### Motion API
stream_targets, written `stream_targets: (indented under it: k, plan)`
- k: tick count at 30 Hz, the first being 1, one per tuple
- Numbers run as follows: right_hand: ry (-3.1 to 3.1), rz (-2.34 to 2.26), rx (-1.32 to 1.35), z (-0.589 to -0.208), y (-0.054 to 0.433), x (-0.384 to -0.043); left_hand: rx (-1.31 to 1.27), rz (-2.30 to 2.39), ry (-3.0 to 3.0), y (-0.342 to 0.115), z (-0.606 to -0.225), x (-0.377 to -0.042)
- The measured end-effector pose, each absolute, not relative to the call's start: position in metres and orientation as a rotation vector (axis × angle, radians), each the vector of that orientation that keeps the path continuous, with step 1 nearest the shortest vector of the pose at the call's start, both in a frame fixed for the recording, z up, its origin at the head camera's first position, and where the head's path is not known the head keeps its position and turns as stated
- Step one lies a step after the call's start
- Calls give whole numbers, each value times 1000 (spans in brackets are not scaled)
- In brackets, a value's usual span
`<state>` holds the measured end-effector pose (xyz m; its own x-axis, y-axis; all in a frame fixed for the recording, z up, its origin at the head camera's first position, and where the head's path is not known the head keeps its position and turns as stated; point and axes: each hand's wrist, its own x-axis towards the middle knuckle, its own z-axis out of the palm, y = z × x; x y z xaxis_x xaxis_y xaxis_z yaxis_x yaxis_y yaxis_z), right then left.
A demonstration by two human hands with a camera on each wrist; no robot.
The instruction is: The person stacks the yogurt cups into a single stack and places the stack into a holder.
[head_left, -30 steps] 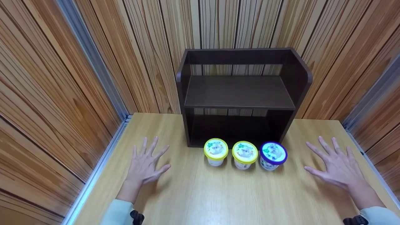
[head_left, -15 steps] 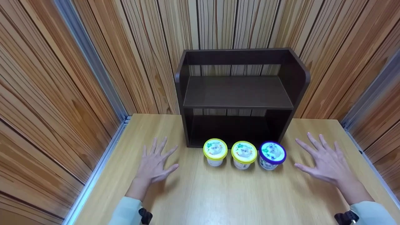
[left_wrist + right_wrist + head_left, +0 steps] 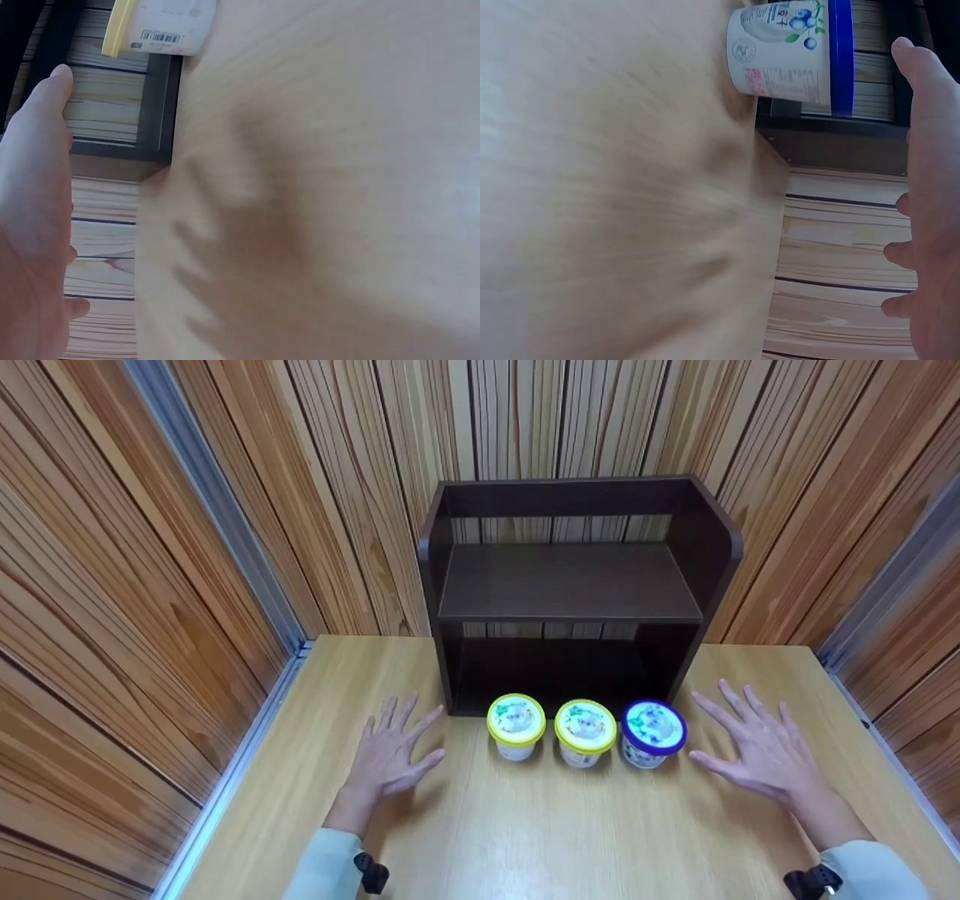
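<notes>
Three white tubs stand in a row on the table in the head view: a left yellow-lidded tub (image 3: 516,726), a middle yellow-lidded tub (image 3: 585,732) and a blue-lidded tub (image 3: 653,733) on the right. My left hand (image 3: 388,755) hovers to the left of the row, fingers spread, holding nothing. To the right, my right hand (image 3: 763,748) is spread above the table, nearest the blue-lidded tub and apart from it. Blueberries are printed on the side of that blue-lidded tub (image 3: 784,52) in the right wrist view. A yellow-lidded tub (image 3: 169,28) with a barcode shows in the left wrist view.
Right behind the tubs stands a dark brown two-tier shelf (image 3: 571,583) against the wood-grain back wall (image 3: 517,427). Wood-grain panels with metal edge strips close in the light wooden table (image 3: 525,840) on the left and right.
Both hands have moved inward toward the tubs, the left one rightward and the right one leftward, fingers still spread. The tubs and shelf stay in place; the head view shifts slightly.
</notes>
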<state>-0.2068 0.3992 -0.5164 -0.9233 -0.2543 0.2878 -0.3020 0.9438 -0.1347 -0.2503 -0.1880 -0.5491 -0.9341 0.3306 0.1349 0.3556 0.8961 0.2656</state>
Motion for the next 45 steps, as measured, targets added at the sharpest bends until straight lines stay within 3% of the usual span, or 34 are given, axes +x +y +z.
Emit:
stream_targets:
  k: [18,30,45]
  plan:
    - [-2774,456,364,-538,378,-208,-588,-836,-2894,-149,-572,-250]
    - [-2817,954,235,-549,356,-209,-546,-1482,-2667,-122,-584,-257]
    - [-2613,1391,221,-569,342,-209,-557,-1799,-2472,-93,-596,-272]
